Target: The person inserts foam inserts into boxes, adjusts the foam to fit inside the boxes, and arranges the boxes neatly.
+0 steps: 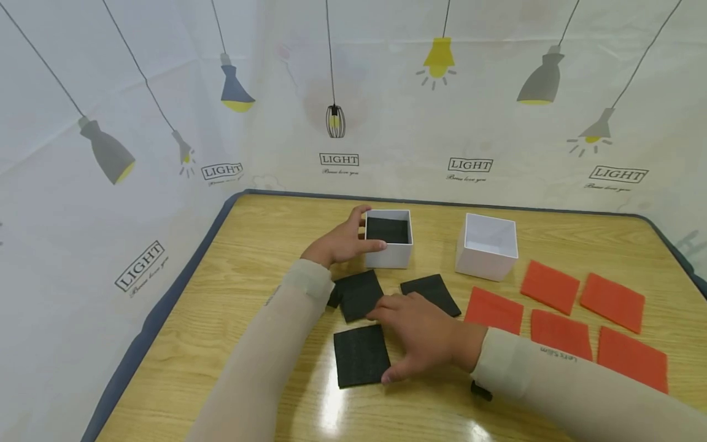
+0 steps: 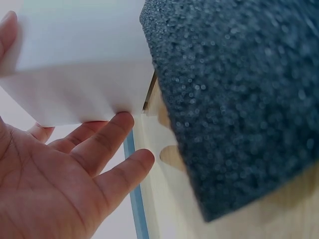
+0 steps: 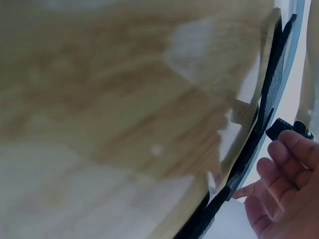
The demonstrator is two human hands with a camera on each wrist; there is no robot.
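My left hand (image 1: 342, 240) holds the left white box (image 1: 396, 256) by its side, thumb along the front wall and fingers around the left wall. In the left wrist view its fingertips (image 2: 122, 119) rest against the box wall. A black foam square (image 1: 388, 229) lies inside that box. My right hand (image 1: 422, 331) is low over the table, its fingers loosely bent, the thumb at the right edge of the nearest black square (image 1: 361, 357). Two more black squares (image 1: 359, 294) lie beyond it; the right-hand one (image 1: 433, 293) is partly hidden by that hand.
A second white box (image 1: 487, 261) stands to the right of the first. Several red squares (image 1: 550, 287) lie spread on the right of the wooden table (image 1: 221, 294), some partly covered by my right sleeve (image 1: 574, 380). A lamp-print backdrop (image 1: 386, 123) surrounds the table's far side.
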